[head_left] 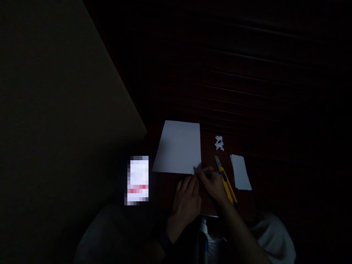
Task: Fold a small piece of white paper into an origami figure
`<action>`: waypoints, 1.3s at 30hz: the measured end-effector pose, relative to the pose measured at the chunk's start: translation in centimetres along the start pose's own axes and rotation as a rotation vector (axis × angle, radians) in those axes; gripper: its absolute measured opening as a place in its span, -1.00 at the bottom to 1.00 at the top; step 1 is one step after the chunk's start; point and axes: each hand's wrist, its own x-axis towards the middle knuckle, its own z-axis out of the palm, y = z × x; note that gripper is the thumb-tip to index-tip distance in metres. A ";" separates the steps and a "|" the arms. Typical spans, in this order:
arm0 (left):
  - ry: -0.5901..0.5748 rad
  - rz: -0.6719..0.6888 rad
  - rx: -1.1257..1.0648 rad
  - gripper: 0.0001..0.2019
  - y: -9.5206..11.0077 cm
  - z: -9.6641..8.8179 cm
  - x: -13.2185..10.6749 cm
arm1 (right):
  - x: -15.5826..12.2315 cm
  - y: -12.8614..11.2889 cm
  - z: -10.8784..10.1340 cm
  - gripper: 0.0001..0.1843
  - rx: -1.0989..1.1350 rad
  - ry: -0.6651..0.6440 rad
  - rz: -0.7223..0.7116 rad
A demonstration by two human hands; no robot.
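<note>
The scene is very dark. A white sheet of paper (178, 146) lies on a dark wooden surface (261, 110). My right hand (213, 185) is closed round a thin pen-like tool (210, 171) whose tip touches the sheet's near right corner. My left hand (185, 201) rests beside it with fingers curled, fingertips near the same corner; I cannot make out anything in it. A yellow utility knife (227, 181) with its blade out lies just right of my right hand.
A small stack of white paper strips (240, 172) lies right of the knife. Small cut paper scraps (219, 143) sit behind it. A lit, blurred screen (138, 180) glows at the left. A pale wall (55, 110) fills the left side.
</note>
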 end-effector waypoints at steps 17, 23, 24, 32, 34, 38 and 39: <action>-0.005 -0.009 -0.046 -0.53 0.0 0.0 0.0 | 0.2 -0.4 -0.1 -0.75 0.126 0.100 0.090; 0.003 -0.001 -0.058 -0.51 -0.1 -0.1 0.0 | 0.4 -2.0 -2.0 -0.74 0.152 0.196 0.116; 0.006 -0.002 -0.061 -0.51 -0.1 -0.1 0.0 | 0.4 -2.2 -2.8 -0.74 0.150 0.189 0.104; 0.090 0.011 -0.067 -0.51 -0.1 0.4 -0.5 | -0.1 0.6 -12.2 -0.52 0.174 0.058 0.067; 0.112 0.020 -0.062 -0.50 0.0 0.3 -0.6 | -0.4 2.2 -14.0 -0.45 0.017 0.014 0.016; 0.136 0.029 -0.043 -0.51 0.1 0.1 -0.9 | -0.6 4.3 -15.6 -0.41 -0.529 0.005 -0.120; 0.144 0.033 -0.038 -0.51 0.1 0.0 -1.0 | -0.7 4.6 -15.6 -0.41 -0.629 -0.015 -0.164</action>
